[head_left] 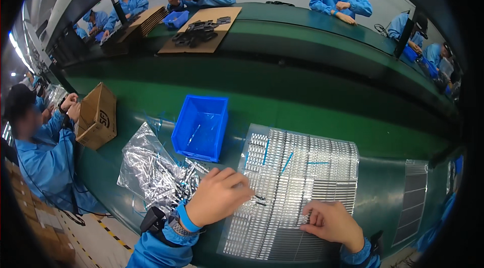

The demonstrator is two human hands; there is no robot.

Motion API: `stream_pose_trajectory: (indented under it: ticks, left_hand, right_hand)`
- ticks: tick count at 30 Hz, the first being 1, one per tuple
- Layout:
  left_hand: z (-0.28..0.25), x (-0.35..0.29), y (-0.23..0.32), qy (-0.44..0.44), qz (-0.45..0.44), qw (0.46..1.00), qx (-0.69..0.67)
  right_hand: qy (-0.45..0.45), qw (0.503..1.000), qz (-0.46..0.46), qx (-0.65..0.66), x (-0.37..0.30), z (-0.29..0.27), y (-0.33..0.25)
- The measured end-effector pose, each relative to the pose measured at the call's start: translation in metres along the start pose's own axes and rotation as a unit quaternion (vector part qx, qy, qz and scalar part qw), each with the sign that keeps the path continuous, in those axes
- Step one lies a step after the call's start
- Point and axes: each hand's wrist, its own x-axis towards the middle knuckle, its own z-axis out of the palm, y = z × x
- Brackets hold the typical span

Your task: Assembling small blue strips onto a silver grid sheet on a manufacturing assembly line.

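Note:
A large sheet lies on the green bench before me, covered with rows of small silver strips. My left hand hovers over its left part with curled fingers. Small dark-ended pieces show by those fingertips; whether they are gripped is unclear. Over the lower right part is my right hand, fingers bent in and thumb close to the index finger; anything between them is too small to make out. Left of the sheet, a clear plastic bag lies under and beside a heap of loose silver strips.
A blue bin stands beyond the heap. Further left, a co-worker reaches to an open cardboard box. Another striped sheet lies at the right. Across the bench, dark parts rest on cardboard near other workers.

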Motion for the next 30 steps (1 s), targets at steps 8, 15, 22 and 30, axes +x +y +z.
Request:
stream_pose_trajectory:
  ticks: [8,15,22,30]
  left_hand:
    - [0.007,0.009,0.007,0.009,-0.083,0.993,-0.078]
    - [0.008,0.015,0.008,-0.003,-0.054,0.995,-0.085]
    - [0.007,0.008,0.009,0.050,-0.119,0.990,-0.048]
    - [0.006,0.009,0.013,0.050,-0.172,0.978,-0.106]
  right_hand:
    - [0.001,0.999,-0.025,0.043,0.003,0.000,0.008]
    - [0.001,0.998,-0.036,0.045,-0.001,0.001,0.013]
    - [0.025,0.997,-0.051,0.048,0.000,0.003,0.013]
    - [0.038,0.997,-0.050,0.051,-0.001,0.005,0.012]
